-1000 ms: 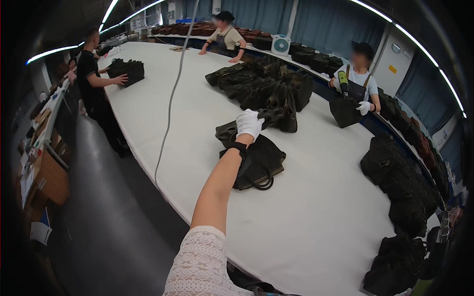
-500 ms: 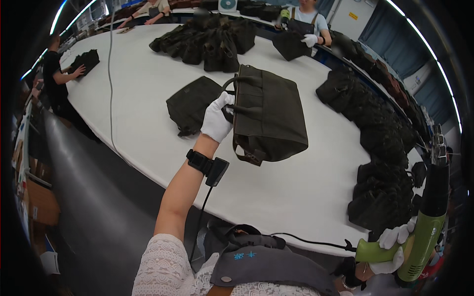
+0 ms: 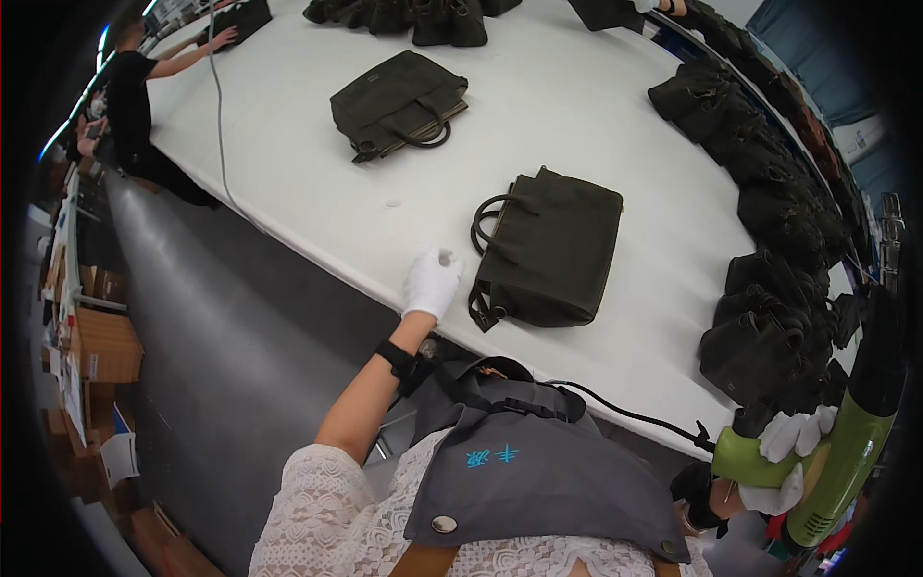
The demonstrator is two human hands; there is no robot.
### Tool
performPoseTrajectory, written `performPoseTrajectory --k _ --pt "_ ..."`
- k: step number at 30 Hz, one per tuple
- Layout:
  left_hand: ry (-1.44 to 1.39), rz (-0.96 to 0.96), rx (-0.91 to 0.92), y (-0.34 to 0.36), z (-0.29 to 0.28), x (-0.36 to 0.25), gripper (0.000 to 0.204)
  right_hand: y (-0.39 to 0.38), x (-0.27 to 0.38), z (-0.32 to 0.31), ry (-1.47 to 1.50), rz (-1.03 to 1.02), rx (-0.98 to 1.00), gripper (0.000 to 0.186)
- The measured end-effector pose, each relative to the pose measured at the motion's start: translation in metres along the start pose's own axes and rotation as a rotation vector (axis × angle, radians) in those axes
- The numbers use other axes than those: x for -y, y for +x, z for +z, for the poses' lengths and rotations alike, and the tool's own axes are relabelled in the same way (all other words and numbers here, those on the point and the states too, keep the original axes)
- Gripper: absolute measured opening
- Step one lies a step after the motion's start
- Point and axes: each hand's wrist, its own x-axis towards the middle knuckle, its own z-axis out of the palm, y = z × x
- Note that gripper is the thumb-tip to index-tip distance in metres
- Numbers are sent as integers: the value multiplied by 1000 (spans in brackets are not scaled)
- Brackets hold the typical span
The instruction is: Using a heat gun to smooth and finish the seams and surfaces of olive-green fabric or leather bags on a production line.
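Note:
My left hand [image 3: 433, 282], in a white glove, is over the table's near edge with its fingers curled in and nothing in them. To its right, a dark olive handbag [image 3: 558, 250] lies on its side on the white table [image 3: 385, 240], handles to the left, apart from my hand. My right hand [image 3: 796, 444], also gloved, grips the green handle of a heat gun [image 3: 846, 471] at the lower right. Its black barrel and metal tip point away from me. Farther back lies a second dark handbag [image 3: 399, 104], its handles toward me.
Dark bags are piled along the table's right side [image 3: 769, 337] and at its far edge [image 3: 423, 17]. A grey cord [image 3: 217, 115] hangs at the left. A person [image 3: 135, 91] in black handles a bag there. Cardboard boxes [image 3: 106, 344] stand lower left. A black cable [image 3: 625, 412] runs to the heat gun.
My left hand has let go of the handbag's handles and drawn back toward me. The handbag, held up before, now lies on the table. The view has tilted down; my right hand still holds the heat gun.

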Motion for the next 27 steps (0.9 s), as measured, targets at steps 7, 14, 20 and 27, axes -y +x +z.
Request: performPoseTrajectory --k 7,14,20,27 --pt "522 476 98 -81 14 12 76 40 -71 73 369 114 57 51" --pt "520 777 115 0 49 53 22 99 -130 184 686 51 312 48" --pt "538 672 -127 52 -2 49 10 115 -133 205 583 70 358 47" --pt "425 799 207 -11 35 -54 38 122 -137 205 420 145 354 45"
